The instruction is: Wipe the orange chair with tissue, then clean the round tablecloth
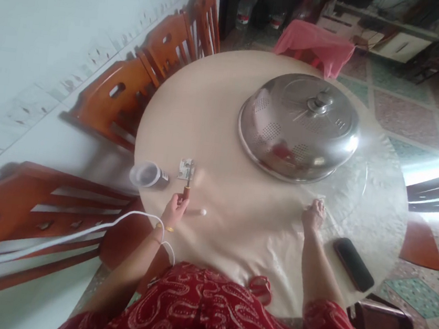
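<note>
Head view shows my left hand (174,209) clenched on a small brown-handled tool (187,184), its tip reaching a little metal piece (186,168) left of centre on the tabletop (237,214). Just left lies a cup (147,174) on its side. My right hand (314,215) rests released, fingertips down, near a phone (353,264) at lower right. A steel cover (299,126) sits above centre.

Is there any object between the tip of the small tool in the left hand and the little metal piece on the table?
Nothing visible lies between them. The left hand holds a small brown-handled tool whose tip already reaches the metal piece. The cup lies off to the side, and the right hand rests far away.
</note>
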Available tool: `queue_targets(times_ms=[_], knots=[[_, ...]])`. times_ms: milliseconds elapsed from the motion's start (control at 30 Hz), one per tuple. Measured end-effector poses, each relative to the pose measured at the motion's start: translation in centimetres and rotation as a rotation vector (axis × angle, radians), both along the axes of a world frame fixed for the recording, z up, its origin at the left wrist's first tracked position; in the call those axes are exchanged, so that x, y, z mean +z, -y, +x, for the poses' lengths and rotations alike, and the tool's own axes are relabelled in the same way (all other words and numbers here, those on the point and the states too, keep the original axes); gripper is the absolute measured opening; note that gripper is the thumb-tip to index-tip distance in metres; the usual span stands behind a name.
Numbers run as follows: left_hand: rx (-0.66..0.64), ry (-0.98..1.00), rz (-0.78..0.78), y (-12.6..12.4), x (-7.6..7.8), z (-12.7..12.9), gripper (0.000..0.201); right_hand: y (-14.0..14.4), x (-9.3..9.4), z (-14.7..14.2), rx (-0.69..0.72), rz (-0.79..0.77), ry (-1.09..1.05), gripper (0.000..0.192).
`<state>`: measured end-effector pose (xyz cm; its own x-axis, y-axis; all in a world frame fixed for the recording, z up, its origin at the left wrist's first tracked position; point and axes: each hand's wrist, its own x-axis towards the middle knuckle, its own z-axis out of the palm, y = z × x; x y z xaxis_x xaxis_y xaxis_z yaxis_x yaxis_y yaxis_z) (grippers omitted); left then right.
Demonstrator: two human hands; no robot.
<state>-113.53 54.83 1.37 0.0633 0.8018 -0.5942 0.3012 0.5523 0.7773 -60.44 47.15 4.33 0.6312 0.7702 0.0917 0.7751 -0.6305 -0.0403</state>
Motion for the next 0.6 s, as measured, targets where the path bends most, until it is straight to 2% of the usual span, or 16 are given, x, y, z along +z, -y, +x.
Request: queue_targets(times_ms=[67, 100, 167, 267, 300, 333, 367, 433, 533, 600], knots=[[-0.006, -0.009, -0.019, 0.6, 0.1, -0.2, 0.038, -2.6, -0.5, -2.8, -0.047, -0.005, -0.035, 0.049], [-0.004, -0.016, -0.034, 0.8, 0.1, -0.3, 0.038, -3.7, -1.0, -5.6, -0.002, -0.01, -0.073, 0.05], [0.0, -0.029, -0.058, 1.0, 0.2, -0.2, 0.038, -5.2, -2.4, -13.3, 0.152, 0.008, -0.153, 0.054], [-0.004, -0.042, -0.08, 0.8, 0.2, 0.1, 0.04, -4.5, -4.2, -24.6, 0.399, -0.073, -0.3, 0.055], [-0.011, -0.043, -0.085, 0.7, 0.2, 0.3, 0.041, -3.5, -4.3, -26.7, 0.472, -0.108, -0.342, 0.055], [-0.019, -0.042, -0.086, 0.5, 0.1, 0.4, 0.041, -2.2, -4.1, -27.7, 0.543, -0.138, -0.376, 0.055], [-0.028, -0.039, -0.083, 0.3, 0.0, 0.5, 0.042, -0.7, -3.7, -27.3, 0.592, -0.158, -0.396, 0.054], [-0.047, -0.049, -0.066, -0.2, -0.3, 0.5, 0.042, 2.5, -2.2, -22.7, 0.581, -0.146, -0.371, 0.052], [-0.069, -0.089, -0.053, -0.9, -0.6, 0.4, 0.042, 4.8, 0.6, -11.0, 0.246, -0.028, -0.189, 0.052], [-0.067, -0.09, -0.054, -1.1, -0.8, 0.5, 0.042, 3.4, 1.5, -5.4, 0.017, 0.005, -0.108, 0.051]])
